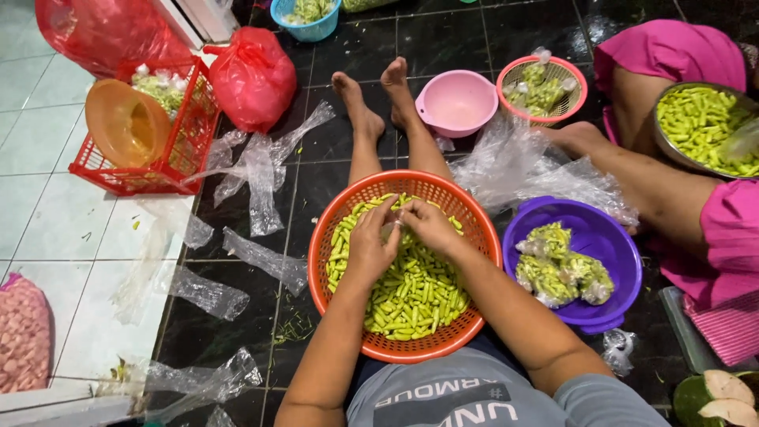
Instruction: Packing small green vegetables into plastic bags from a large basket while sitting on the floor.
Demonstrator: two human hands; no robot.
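- Two hands meet over the round orange plastic mesh basket (328,237) on my lap: my left hand (370,247) and right hand (428,225) pinch a small clear plastic bag (393,230) between closed fingers.
- I judge the thin bag could slip or tear, spilling pieces.
- Short green cut bean pieces (411,292) heap the basket, glossy and loose.
- At three o'clock sits a purple plastic bowl (613,237) holding filled bags.

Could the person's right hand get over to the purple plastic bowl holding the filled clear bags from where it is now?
Probably yes. The right hand works over the orange basket, and the purple plastic bowl sits right beside it with nothing between.
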